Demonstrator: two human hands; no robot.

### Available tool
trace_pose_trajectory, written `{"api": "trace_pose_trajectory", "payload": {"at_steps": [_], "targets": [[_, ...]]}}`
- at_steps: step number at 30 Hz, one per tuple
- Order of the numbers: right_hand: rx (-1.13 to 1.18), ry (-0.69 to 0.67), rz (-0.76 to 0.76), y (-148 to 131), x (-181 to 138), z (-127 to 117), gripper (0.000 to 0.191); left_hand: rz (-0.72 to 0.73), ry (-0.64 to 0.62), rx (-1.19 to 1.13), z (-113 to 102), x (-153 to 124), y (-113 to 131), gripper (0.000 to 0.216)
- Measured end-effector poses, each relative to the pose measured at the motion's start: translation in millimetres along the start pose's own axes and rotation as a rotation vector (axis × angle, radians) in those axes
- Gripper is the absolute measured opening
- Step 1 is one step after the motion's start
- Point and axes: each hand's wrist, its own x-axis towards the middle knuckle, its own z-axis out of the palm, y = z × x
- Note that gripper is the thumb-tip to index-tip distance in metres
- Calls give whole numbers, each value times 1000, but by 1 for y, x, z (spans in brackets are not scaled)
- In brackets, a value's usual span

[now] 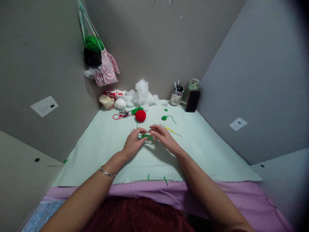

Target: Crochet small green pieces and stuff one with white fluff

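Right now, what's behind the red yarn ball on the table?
Behind the red yarn ball sits green yarn, then a pile of white stuffing by the wall. Whatever lies directly behind the stuffing is covered.

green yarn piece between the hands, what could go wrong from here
1. Both hands, left hand and right hand, pinch the small green yarn piece; it could slip or unravel.
2. The crochet hook lies close behind the right hand and might be knocked.
3. The red ball nearby could roll if bumped.
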Motion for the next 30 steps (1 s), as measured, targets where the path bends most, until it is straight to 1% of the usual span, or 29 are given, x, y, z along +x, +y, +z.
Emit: {"api": "trace_pose_trajectory", "payload": {"at_steps": [4,8,10,13,14,15,16,18,20,22,23,24,25,27,28,29,30], "targets": [[-27,-176,99,13,2,6,35,106,-21,55,-1,-2,2,15],[-11,-223,155,23,3,8,43,223,-28,166,0,-1,3,15],[13,-204,162,24,5,8,44,286,-9,184,1,-1,7,20],[79,-72,150,23,9,5,41,335,76,106,1,-4,19,23],[101,-24,145,23,11,4,40,320,95,53,2,-6,23,21],[134,18,145,23,12,2,39,285,84,-11,2,-8,28,17],[190,56,151,23,14,-1,39,222,47,-79,3,-9,31,14],[359,111,183,23,16,-7,36,58,-81,-187,5,-11,35,12],[544,143,204,23,19,-14,28,-115,-241,-261,6,-11,34,17],[632,147,187,21,20,-22,22,-241,-391,-328,5,-7,29,23],[641,140,169,20,19,-25,22,-276,-420,-357,2,-4,26,25],[637,130,151,18,18,-28,24,-287,-390,-364,-1,-1,23,26],[625,112,138,15,17,-30,27,-280,-306,-350,-5,2,19,25],[587,49,127,10,12,-28,30,-246,8,-247,-14,8,15,22],[562,1,130,7,10,-25,31,-233,126,-201,-19,10,14,21],[535,-52,137,5,7,-21,32,-216,219,-171,-22,12,14,22],[504,-112,150,3,5,-15,33,-195,275,-165,-24,13,15,27]]}}
